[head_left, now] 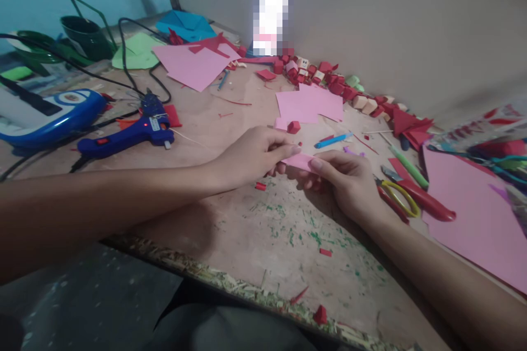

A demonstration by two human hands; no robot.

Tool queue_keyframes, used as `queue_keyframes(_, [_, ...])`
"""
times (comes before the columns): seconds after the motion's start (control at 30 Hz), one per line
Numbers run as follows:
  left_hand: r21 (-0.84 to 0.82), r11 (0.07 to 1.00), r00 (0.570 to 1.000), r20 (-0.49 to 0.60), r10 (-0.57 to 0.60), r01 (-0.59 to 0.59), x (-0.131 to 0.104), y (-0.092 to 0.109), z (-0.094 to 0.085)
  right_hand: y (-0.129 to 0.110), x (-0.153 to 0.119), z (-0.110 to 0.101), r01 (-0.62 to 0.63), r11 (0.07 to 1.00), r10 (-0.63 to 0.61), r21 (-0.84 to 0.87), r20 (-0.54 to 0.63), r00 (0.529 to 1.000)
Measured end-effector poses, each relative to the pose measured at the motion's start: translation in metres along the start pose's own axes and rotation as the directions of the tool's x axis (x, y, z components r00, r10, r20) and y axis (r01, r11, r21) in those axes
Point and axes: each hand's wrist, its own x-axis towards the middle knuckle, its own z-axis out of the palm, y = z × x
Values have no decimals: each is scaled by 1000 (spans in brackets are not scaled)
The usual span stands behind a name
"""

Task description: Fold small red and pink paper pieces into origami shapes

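A small pink paper strip [300, 162] is stretched between my two hands above the wooden table. My left hand [263, 154] pinches its left end between thumb and fingers. At the right end, my right hand [343, 175] grips it, thumb on top and fingers curled beneath. Just beyond my left fingertips lies a small red folded paper piece [293, 127], beside larger pink sheets [308, 104]. A blue pen-like tool [332, 140] rests just past my right hand. The undersides of both hands' fingers are partly hidden.
A blue glue gun [123, 137] with cables lies at the left. Scissors [401, 197] and a red-handled cutter [430, 200] are near my right forearm, beside a large pink sheet [473, 214]. Several red and cream paper blocks [337, 88] line the wall. The table's rough edge [230, 288] is nearest me.
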Motion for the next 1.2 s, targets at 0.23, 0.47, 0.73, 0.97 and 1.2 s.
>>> queue_keyframes(0.23, [208,973,994,43,98,-105,-4,8,4,0,-1,3,0,999,2,-39,43,999])
queue_keyframes(0.47, [93,994,994,97,55,-65,-2,5,4,-1,-4,6,4,999,-3,-34,22,1000])
queue_keyframes(0.73, [45,999,1000,2,23,-23,-3,5,1,-1,-2,4,-3,993,-5,-115,-62,998])
queue_keyframes(0.97, [82,997,1000,1,13,-13,-3,3,1,-4,-3,6,0,993,-9,-117,-75,997])
queue_keyframes(1.2, [-14,1000,1000,2,-9,9,-1,-1,1,-3,-2,4,5,996,-11,-87,-67,998])
